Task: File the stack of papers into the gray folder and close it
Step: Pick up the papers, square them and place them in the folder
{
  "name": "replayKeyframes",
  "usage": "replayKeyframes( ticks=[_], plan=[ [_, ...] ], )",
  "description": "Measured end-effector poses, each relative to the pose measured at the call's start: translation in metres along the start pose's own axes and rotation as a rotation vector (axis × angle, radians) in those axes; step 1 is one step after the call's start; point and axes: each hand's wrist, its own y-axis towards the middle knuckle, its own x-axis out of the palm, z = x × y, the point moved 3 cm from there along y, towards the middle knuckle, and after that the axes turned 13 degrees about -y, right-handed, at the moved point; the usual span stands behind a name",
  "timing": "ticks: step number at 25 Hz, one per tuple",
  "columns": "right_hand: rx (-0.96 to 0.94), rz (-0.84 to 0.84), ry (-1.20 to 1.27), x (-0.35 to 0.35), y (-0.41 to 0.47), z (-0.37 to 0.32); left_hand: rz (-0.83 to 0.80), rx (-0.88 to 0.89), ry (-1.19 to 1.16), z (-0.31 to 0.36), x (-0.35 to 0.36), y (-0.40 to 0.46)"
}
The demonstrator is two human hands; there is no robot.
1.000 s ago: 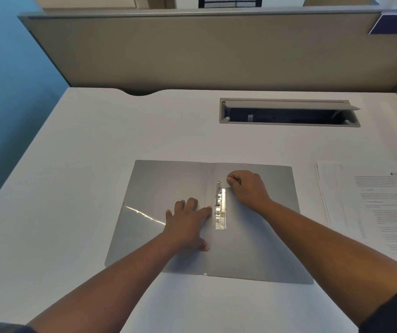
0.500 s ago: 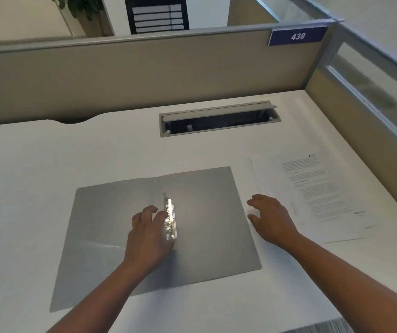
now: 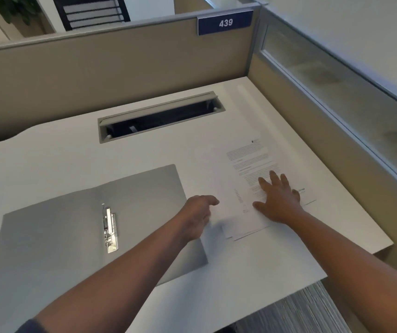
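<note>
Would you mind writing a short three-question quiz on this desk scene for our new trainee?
1. True or false: the folder lies open on the desk.
2. Which hand rests flat on the papers? A) left hand B) right hand C) neither
3. Fill in: the metal clip sits along the folder's ____.

Key: 1. true. 2. B; the left hand is by the papers' left edge, and whether it touches them cannot be told. 3. spine, the middle fold.
</note>
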Motion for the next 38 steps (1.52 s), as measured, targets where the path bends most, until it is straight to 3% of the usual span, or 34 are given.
replayKeyframes(
  ticks=[4, 13, 18, 22, 26, 30, 34, 38],
  plan=[
    [-0.068, -0.115, 0.041, 0.01, 0.006, 0.014, 0.144, -0.029, -0.04, -0.003, 0.024, 0.017],
    [-0.131, -0.063, 0.007, 0.018, 0.013, 0.022, 0.282, -0.012, 0.026, -0.009, 0.051, 0.042],
    [-0.129, -0.049, 0.014, 0.018, 0.012, 0.024, 0.344, 0.145, 0.054, -0.006, 0.054, 0.051],
    [-0.126, -0.031, 0.003, 0.018, 0.014, 0.026, 0.225, 0.081, -0.197, -0.001, 0.048, 0.054],
    [-0.14, -0.026, 0.015, 0.015, 0.022, 0.032, 0.189, 0.106, -0.085, -0.001, 0.049, 0.062],
    [0.058, 0.138, 0.115, -0.01, 0.047, 0.066, 0.201, 0.117, -0.097, -0.002, 0.042, 0.068],
    [0.252, 0.001, 0.349, -0.016, 0.067, 0.094, 0.176, 0.112, -0.12, -0.004, 0.039, 0.072],
    [0.232, -0.068, 0.403, -0.015, 0.063, 0.087, 0.109, 0.105, -0.158, -0.009, 0.033, 0.074]
  ],
)
